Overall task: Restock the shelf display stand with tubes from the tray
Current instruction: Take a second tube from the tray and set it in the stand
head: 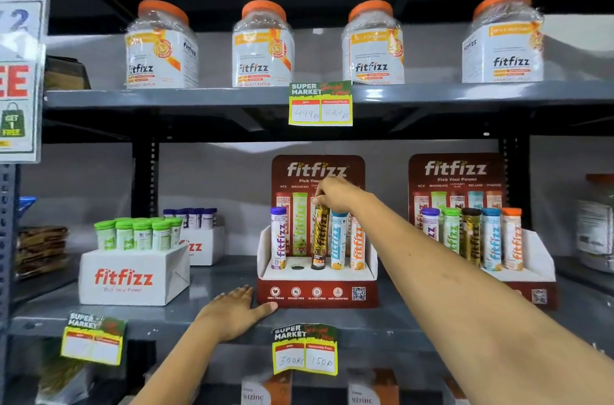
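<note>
Gold tube (320, 238) under right fingers (324, 193)

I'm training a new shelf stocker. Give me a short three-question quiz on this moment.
1. True or false: the right hand grips the top of the gold tube.
2. Which slot in the centre display stand is empty? A) second from left B) far right
3. Fill in: the left hand lies flat on the ____ beside the stand.

Key: 1 true; 2 A, the empty hole; 3 shelf.
</note>
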A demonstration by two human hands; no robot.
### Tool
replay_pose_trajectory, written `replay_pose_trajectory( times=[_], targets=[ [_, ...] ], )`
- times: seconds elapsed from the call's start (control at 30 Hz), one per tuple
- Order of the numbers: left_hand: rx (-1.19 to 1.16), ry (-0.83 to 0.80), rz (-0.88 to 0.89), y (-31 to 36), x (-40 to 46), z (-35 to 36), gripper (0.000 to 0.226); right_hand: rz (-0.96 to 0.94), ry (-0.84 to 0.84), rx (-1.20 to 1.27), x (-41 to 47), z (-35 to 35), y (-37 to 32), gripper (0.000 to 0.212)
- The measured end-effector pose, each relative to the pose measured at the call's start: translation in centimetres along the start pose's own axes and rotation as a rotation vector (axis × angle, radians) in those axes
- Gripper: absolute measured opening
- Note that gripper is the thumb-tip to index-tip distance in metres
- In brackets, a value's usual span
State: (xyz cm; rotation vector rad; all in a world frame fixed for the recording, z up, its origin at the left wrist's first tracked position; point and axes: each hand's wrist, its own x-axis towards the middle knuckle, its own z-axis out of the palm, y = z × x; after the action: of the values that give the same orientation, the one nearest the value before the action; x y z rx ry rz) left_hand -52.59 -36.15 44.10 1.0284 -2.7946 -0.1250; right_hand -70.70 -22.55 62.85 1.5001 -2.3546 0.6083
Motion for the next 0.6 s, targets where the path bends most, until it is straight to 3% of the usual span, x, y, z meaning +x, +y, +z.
replay_pose_trajectory(
  times=[0.17, 0.47, 0.53, 0.6],
  targets=[
    [-0.018, 0.006, 0.014, -0.1, -0.1, 0.0, 0.088, -0.070, -0.125, -0.078, -0.2, 0.6, -0.7, 0.030],
    [-0.002, 0.013, 0.004, 0.1, -0.1, -0.1, 0.085, -0.050, -0.123, -0.200, -0.8, 0.5, -1.0, 0.036],
    [0.026, 0.070, 0.038, 0.3, -0.7, -0.4, 0.077, -0.050, -0.093, -0.203, -1.3, 0.0, -1.2, 0.042],
    [0.057, 0.194, 0.090, -0.2, -2.2, -0.8, 0.070, -0.113, 0.045, -0.208, -1.8, -0.5, -2.3, 0.044]
  ],
)
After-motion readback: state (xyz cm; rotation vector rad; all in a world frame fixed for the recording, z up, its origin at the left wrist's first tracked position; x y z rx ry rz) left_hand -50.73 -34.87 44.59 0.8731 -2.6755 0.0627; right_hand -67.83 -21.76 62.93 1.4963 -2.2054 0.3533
